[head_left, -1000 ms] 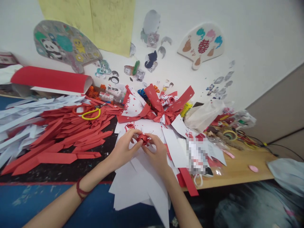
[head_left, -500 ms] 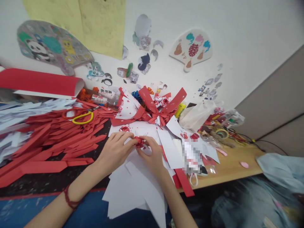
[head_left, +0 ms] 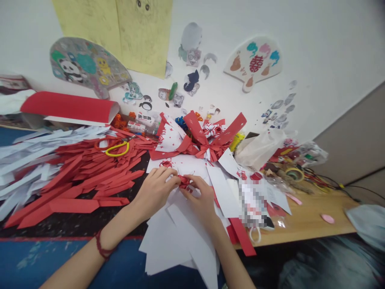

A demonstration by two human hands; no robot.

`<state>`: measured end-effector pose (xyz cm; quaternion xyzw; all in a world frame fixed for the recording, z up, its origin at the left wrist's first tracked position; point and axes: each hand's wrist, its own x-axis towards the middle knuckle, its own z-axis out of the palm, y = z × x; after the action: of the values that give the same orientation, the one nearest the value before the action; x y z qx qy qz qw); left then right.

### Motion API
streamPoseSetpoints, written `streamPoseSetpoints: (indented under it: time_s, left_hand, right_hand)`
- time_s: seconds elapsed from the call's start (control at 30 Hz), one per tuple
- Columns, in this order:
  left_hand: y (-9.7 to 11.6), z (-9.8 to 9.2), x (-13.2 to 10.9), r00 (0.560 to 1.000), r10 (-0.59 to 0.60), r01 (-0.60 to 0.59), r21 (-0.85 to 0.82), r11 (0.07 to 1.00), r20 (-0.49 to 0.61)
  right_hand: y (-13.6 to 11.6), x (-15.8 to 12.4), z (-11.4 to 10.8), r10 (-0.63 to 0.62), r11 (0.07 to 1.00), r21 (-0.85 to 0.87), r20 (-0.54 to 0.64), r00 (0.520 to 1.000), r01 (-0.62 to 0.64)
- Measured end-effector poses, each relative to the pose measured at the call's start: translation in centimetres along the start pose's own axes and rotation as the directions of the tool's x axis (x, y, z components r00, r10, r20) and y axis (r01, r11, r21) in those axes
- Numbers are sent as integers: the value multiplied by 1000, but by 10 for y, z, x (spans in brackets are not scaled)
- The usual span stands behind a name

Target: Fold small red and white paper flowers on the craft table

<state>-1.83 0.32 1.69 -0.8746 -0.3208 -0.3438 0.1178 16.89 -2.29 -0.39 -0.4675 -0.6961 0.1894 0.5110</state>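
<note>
Where the two arms reach in from the near edge, a thin red string band [head_left: 101,247] sits on the left wrist. Just past it lies a messy stack of white paper sheets [head_left: 174,237], spread over the dark blue mat [head_left: 36,257] and the edge of the light wooden table [head_left: 309,218].

On top of that stack the left hand [head_left: 156,188] and the right hand [head_left: 201,198] meet. Between them is a small crumpled red paper piece [head_left: 184,181]. It sits at the far tips of the fingers, right in the middle, so both hands are just as near to it. The left thumb and first fingers are pressed together on its left end. The right thumb and fingers pinch its right end. Its long side seems to run left to right, from one hand to the other, but it is too small to be sure.

To the far left is a big heap of long red paper strips [head_left: 90,176], with yellow-handled scissors [head_left: 117,149] lying on it. Straight beyond the hands stands a big red and white paper bow [head_left: 207,138]. On the far white wall hangs a round panda fan [head_left: 87,66].
</note>
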Motion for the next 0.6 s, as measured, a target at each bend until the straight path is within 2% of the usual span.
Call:
streamPoseSetpoints:
  time_s: [0.17, 0.4, 0.6]
  left_hand:
    - [0, -3, 0, 1000, -21, 21, -16, 1000, 1]
    - [-2, -5, -1, 1000, 13, -12, -60, 998, 14]
    - [-2, -3, -1, 998, 49, -48, -30, 998, 29]
  right_hand:
    - [-3, 1, -2, 48, 998, 31, -3, 999, -48]
    - [-1, 1, -2, 115, 989, 90, 2, 993, -115]
    - [3, 0, -1, 168, 973, 159, 6, 986, -167]
